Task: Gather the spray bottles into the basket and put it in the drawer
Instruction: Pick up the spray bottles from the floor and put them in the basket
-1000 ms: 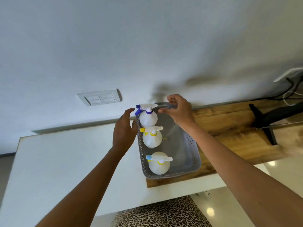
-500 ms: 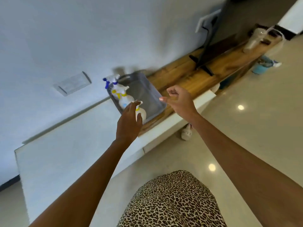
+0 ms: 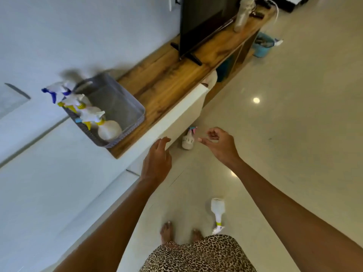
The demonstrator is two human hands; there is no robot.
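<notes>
Both your hands empty: left hand (image 3: pixel 157 160) open, right hand (image 3: pixel 220 143) loosely curled. Grey mesh plastic basket (image 3: pixel 119 107) w/ 3 white spray bottles (image 3: pixel 109 129) overhangs the wooden shelf (image 3: pixel 167 79) edge; a bump could tip it. 2 floor bottles (image 3: pixel 217 210) = trip risk.

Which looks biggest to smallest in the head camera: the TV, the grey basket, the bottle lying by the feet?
1. TV, though cropped by the frame edge.
2. Grey basket.
3. Bottle lying by the feet, smallest, though it is nearest the camera.
</notes>
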